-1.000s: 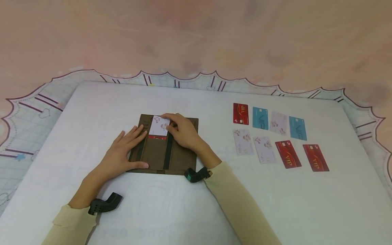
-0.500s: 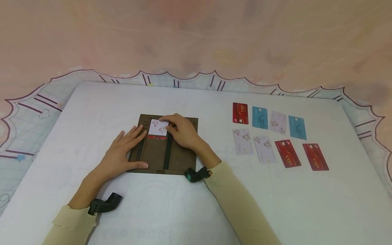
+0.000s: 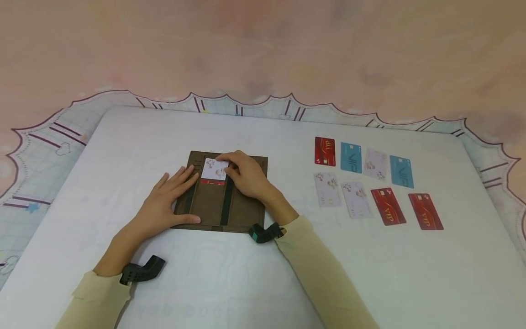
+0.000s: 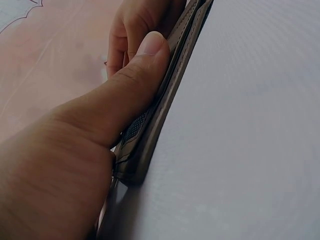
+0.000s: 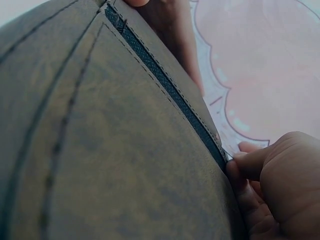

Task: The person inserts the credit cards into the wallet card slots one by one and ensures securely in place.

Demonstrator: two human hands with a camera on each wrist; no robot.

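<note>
A brown wallet (image 3: 207, 208) lies unfolded on the white table, with dark strips running down it. Toward its top, a white card (image 3: 213, 169) with a floral print stands partly in a slot, just above the red edge of another card (image 3: 212, 182). My right hand (image 3: 248, 178) pinches the white card at its right side, thumb and index finger bent; in the right wrist view the fingertips (image 5: 240, 162) meet at the card's thin edge. My left hand (image 3: 164, 201) lies spread over the wallet's left part, its thumb (image 4: 150, 50) resting along the near edge.
To the right lie two rows of cards: red VIP cards (image 3: 325, 151), blue VIP cards (image 3: 351, 157) and white floral cards (image 3: 327, 189). Each wrist wears a black camera (image 3: 143, 269). The table's far edge (image 3: 263, 118) borders a patterned cloth.
The white card has slid toward me, deeper into the wallet slot, with my right hand following it slightly. My left hand has stayed in place on the wallet.
</note>
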